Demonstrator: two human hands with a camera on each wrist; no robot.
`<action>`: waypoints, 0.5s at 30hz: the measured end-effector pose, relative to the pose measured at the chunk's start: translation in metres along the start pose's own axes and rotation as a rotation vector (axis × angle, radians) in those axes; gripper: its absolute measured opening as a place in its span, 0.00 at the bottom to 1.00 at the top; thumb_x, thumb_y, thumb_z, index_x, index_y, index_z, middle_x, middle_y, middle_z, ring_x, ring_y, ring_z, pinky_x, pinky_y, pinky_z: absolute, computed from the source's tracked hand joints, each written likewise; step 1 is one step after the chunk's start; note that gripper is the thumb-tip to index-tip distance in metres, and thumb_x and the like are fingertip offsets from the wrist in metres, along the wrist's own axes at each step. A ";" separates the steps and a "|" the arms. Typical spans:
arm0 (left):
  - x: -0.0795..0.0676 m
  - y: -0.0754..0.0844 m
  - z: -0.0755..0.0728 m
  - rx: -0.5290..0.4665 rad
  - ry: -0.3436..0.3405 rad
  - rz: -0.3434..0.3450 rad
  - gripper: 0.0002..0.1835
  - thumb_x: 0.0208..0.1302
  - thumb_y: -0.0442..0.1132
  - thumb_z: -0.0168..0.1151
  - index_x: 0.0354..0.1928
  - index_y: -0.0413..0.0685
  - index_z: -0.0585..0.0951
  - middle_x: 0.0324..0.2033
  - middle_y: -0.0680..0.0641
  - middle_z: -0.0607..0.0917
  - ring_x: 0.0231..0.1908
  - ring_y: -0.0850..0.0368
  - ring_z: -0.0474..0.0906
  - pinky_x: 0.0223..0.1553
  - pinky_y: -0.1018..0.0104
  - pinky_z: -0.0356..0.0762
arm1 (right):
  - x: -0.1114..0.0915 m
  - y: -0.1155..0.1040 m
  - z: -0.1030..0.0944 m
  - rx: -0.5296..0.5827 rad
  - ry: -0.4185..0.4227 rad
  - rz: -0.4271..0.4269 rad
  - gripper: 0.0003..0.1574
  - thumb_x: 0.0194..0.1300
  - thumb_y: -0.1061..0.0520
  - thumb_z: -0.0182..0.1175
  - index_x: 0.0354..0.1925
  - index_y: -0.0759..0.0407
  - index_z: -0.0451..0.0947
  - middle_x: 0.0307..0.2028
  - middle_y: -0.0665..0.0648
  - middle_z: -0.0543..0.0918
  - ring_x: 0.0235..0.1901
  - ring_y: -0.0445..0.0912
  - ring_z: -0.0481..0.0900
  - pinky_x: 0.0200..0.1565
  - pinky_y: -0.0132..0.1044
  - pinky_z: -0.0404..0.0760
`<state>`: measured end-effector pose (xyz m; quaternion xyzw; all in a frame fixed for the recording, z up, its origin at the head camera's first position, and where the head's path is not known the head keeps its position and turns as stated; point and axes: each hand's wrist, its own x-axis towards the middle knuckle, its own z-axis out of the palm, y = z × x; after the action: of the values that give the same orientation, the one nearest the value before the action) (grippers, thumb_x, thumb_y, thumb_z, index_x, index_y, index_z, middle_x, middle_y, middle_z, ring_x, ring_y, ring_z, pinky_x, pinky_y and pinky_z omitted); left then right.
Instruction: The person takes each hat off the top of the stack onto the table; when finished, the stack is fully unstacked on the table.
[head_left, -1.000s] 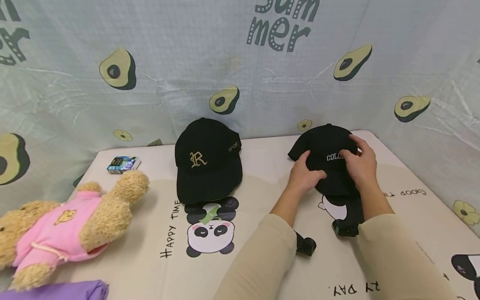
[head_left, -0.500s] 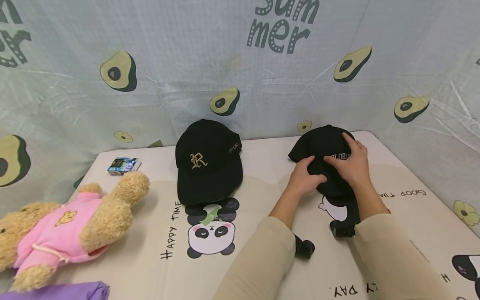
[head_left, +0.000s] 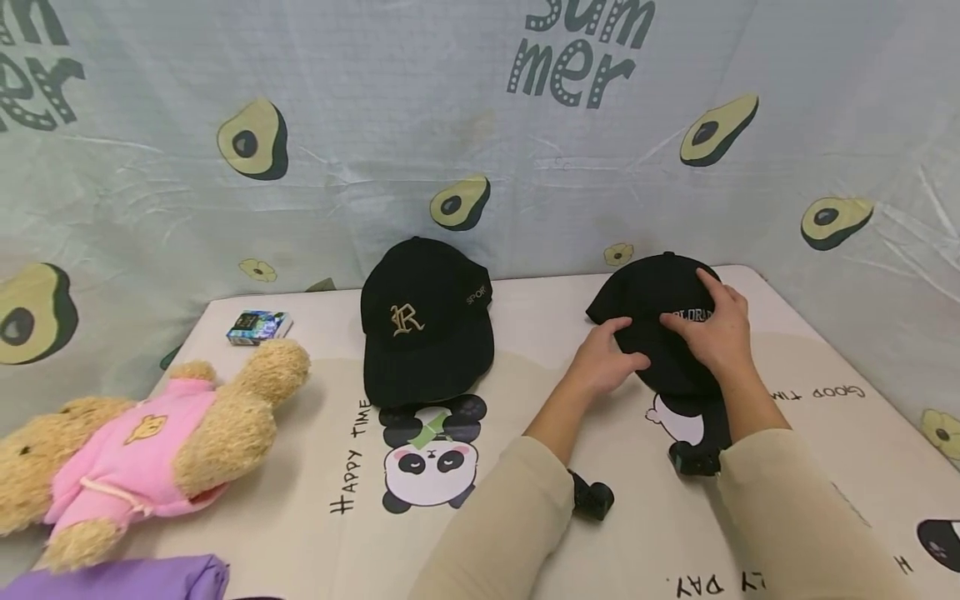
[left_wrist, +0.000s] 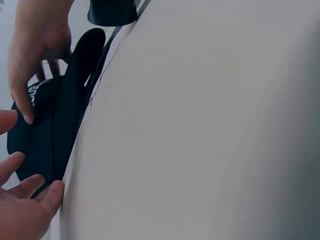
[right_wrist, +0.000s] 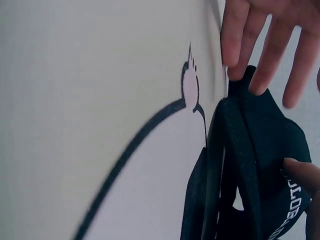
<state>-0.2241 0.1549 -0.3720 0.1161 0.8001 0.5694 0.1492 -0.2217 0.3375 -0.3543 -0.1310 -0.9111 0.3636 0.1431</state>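
A black cap (head_left: pixel 652 287) with white lettering, partly covered, sits at the right of the table, crown up and brim toward me. My right hand (head_left: pixel 718 329) lies spread over its right front, the thumb touching the cloth beside the lettering. At the cap's left side is my left hand (head_left: pixel 603 358), its fingers extended and spread; in the right wrist view these fingers (right_wrist: pixel 265 60) look straight and close to the cap's edge, and I cannot tell how firmly they touch. A second black cap (head_left: pixel 420 317) with a gold R stands to the left, apart from both hands.
A teddy bear (head_left: pixel 142 450) in a pink hoodie lies on the left of the table. Behind it is a small blue box (head_left: pixel 258 327), and a folded purple cloth (head_left: pixel 135 579) is at the front left. A patterned curtain (head_left: pixel 360 108) hangs behind the table.
My right hand has shifted left across the cap's front, uncovering more of the lettering on the right and covering its left end. The left hand and cap barely move. The view turns slightly left.
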 end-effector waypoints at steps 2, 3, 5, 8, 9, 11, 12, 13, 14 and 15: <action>-0.002 0.000 -0.003 0.013 0.002 -0.004 0.33 0.65 0.42 0.69 0.72 0.59 0.74 0.74 0.51 0.72 0.73 0.53 0.67 0.72 0.52 0.68 | 0.001 0.001 -0.001 -0.006 -0.004 0.006 0.56 0.68 0.50 0.66 0.83 0.52 0.46 0.79 0.76 0.44 0.76 0.75 0.49 0.71 0.74 0.56; -0.003 0.000 -0.004 0.016 0.004 -0.005 0.32 0.65 0.42 0.69 0.72 0.60 0.74 0.74 0.51 0.72 0.73 0.53 0.67 0.72 0.53 0.68 | 0.001 0.002 -0.001 -0.009 -0.006 0.009 0.56 0.69 0.50 0.65 0.83 0.52 0.46 0.79 0.76 0.44 0.76 0.76 0.49 0.71 0.74 0.56; -0.005 0.000 -0.007 0.019 0.008 -0.011 0.32 0.65 0.42 0.68 0.71 0.61 0.74 0.74 0.51 0.72 0.73 0.53 0.68 0.71 0.53 0.69 | 0.002 0.003 -0.002 -0.018 -0.009 0.011 0.56 0.69 0.49 0.65 0.83 0.52 0.45 0.79 0.77 0.44 0.76 0.76 0.49 0.71 0.74 0.56; -0.006 0.000 -0.011 0.034 0.008 0.000 0.32 0.65 0.42 0.68 0.71 0.61 0.75 0.73 0.51 0.72 0.72 0.53 0.68 0.71 0.53 0.69 | 0.004 0.004 -0.003 -0.030 -0.009 0.004 0.56 0.69 0.48 0.65 0.83 0.53 0.45 0.78 0.77 0.45 0.75 0.76 0.50 0.71 0.74 0.56; -0.007 -0.001 -0.013 0.038 0.007 0.003 0.32 0.65 0.42 0.68 0.71 0.61 0.75 0.73 0.52 0.73 0.72 0.53 0.68 0.71 0.53 0.69 | 0.005 0.004 -0.004 -0.033 -0.009 0.001 0.56 0.69 0.48 0.65 0.83 0.53 0.45 0.78 0.77 0.45 0.75 0.76 0.50 0.71 0.74 0.56; -0.008 -0.001 -0.015 0.051 0.007 0.010 0.32 0.65 0.42 0.68 0.71 0.61 0.75 0.73 0.52 0.73 0.72 0.54 0.69 0.71 0.54 0.70 | 0.006 0.004 -0.004 -0.037 -0.010 -0.002 0.56 0.69 0.49 0.65 0.83 0.53 0.45 0.78 0.77 0.45 0.75 0.76 0.50 0.70 0.74 0.57; -0.009 -0.001 -0.016 0.054 0.006 0.015 0.31 0.65 0.42 0.68 0.71 0.61 0.75 0.73 0.52 0.73 0.72 0.54 0.70 0.71 0.54 0.70 | 0.006 0.005 -0.005 -0.038 -0.012 -0.002 0.56 0.69 0.49 0.65 0.83 0.53 0.45 0.78 0.77 0.45 0.75 0.76 0.49 0.70 0.74 0.57; -0.010 -0.001 -0.018 0.056 0.005 0.018 0.31 0.65 0.42 0.68 0.71 0.61 0.75 0.73 0.52 0.74 0.72 0.53 0.70 0.71 0.54 0.70 | 0.007 0.005 -0.005 -0.040 -0.015 -0.002 0.56 0.70 0.49 0.65 0.83 0.53 0.45 0.78 0.77 0.45 0.75 0.76 0.49 0.70 0.74 0.57; -0.010 -0.001 -0.019 0.057 0.006 0.021 0.31 0.65 0.42 0.68 0.71 0.61 0.75 0.72 0.52 0.74 0.71 0.53 0.70 0.71 0.54 0.70 | 0.007 0.004 -0.005 -0.040 -0.018 0.000 0.56 0.70 0.49 0.65 0.83 0.54 0.45 0.78 0.77 0.45 0.75 0.76 0.49 0.70 0.74 0.57; -0.011 -0.001 -0.021 0.055 0.006 0.025 0.31 0.65 0.42 0.68 0.71 0.60 0.75 0.72 0.53 0.74 0.71 0.53 0.70 0.71 0.55 0.70 | 0.007 0.004 -0.005 -0.040 -0.021 0.001 0.56 0.70 0.49 0.64 0.83 0.54 0.45 0.78 0.77 0.45 0.75 0.76 0.49 0.70 0.74 0.57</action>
<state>-0.2217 0.1326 -0.3654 0.1286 0.8143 0.5494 0.1363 -0.2260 0.3464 -0.3525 -0.1303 -0.9197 0.3466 0.1308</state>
